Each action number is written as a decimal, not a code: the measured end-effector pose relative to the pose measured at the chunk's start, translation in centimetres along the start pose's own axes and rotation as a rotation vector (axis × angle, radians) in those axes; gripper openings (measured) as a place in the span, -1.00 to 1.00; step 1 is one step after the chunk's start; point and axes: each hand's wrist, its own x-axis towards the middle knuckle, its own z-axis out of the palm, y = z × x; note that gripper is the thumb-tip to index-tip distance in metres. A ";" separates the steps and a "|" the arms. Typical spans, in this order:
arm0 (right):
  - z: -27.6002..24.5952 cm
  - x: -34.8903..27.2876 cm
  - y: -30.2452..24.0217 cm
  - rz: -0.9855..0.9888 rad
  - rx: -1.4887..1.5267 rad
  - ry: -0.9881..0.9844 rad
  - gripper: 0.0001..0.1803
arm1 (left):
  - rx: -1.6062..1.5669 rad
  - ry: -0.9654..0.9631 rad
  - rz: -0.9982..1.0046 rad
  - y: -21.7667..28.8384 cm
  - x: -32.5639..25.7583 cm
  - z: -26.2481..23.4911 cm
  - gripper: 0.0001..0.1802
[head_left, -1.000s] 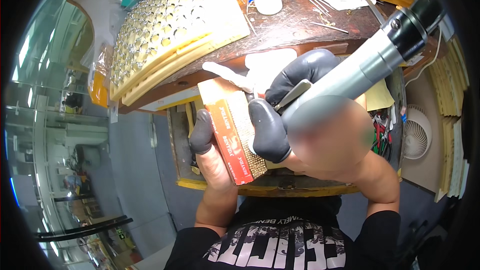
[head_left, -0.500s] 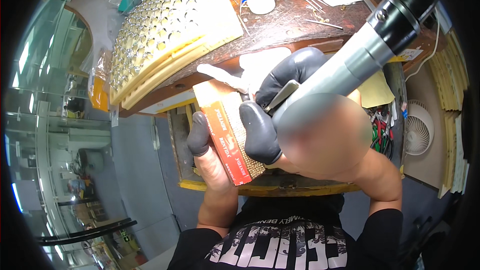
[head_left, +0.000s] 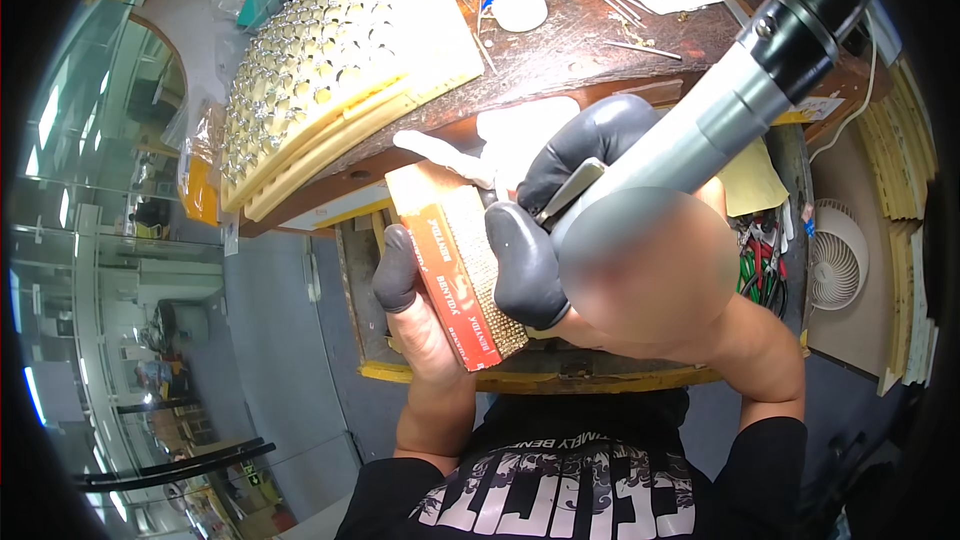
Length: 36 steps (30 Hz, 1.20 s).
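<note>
My left hand, with a dark cover on the thumb, is closed round a wooden block. Printed orange-red tape wraps the block's side, and rows of small gold beads or stones cover its right-hand face. Over that face is my right hand, its thumb and a finger in black covers, closed on a slim flat metal tool. The tool's tip is hidden. A thick grey and black tube, ending in a blurred patch, crosses in front of my right hand and hides part of it. White, soft-looking material lies just beyond the block.
On the dark wooden bench stands a cream tray with rows of shiny metal pieces. Near it are a round white disc and several thin rods. An open drawer with pliers is below; a white fan stands right.
My right hand and its metal tool have shifted slightly to the right, and a little more of the beaded face shows. The block stays almost in place in my left hand.
</note>
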 end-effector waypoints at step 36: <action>0.4 0.0 0.3 -0.068 -0.059 0.013 -0.80 | 0.053 -0.105 0.029 0.3 0.0 0.7 -0.47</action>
